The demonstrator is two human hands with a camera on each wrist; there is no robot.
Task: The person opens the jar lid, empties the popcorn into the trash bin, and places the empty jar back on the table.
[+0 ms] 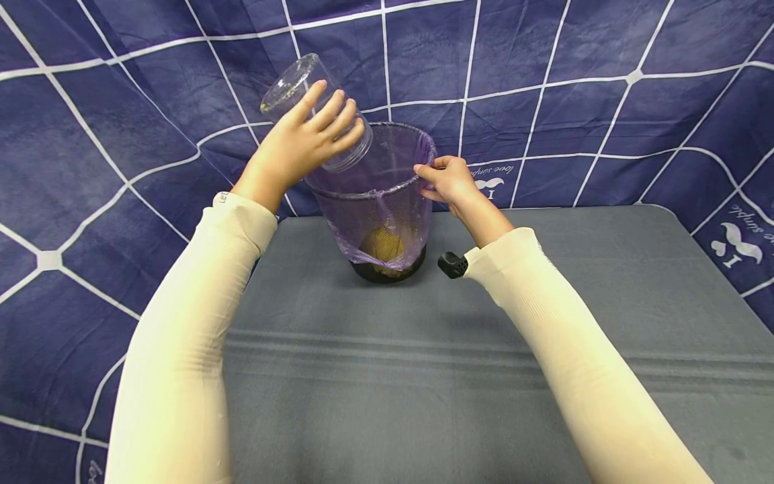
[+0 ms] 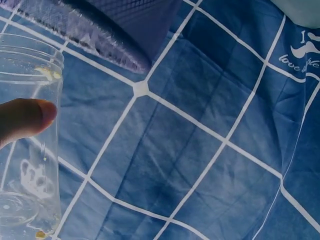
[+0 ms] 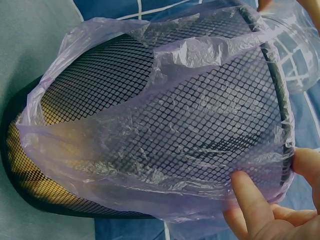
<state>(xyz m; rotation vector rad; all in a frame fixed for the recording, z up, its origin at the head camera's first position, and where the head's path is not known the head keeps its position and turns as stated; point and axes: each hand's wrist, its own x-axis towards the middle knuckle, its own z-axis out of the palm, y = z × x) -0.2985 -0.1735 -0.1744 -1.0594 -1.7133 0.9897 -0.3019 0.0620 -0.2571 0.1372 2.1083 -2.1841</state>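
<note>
A clear plastic jar (image 1: pixel 294 84) is tipped mouth-down over the bin, gripped by my left hand (image 1: pixel 308 138). Yellowish bits cling inside it near the rim and the base, as the left wrist view shows. Below it stands a black mesh wastebasket (image 1: pixel 399 272), lined with a thin purple plastic bag (image 3: pixel 200 125) folded over its rim. Something yellow (image 1: pixel 382 245) shows through the mesh at the bottom. My right hand (image 1: pixel 450 181) pinches the wastebasket's rim and bag on the right side, thumb at the top and fingers outside.
The wastebasket stands on a grey cloth-covered surface (image 1: pixel 375 376) near its back edge. Behind and at both sides hangs a dark blue cloth (image 1: pixel 514 54) with white grid lines. A small black device (image 1: pixel 452 265) sits at the right sleeve cuff.
</note>
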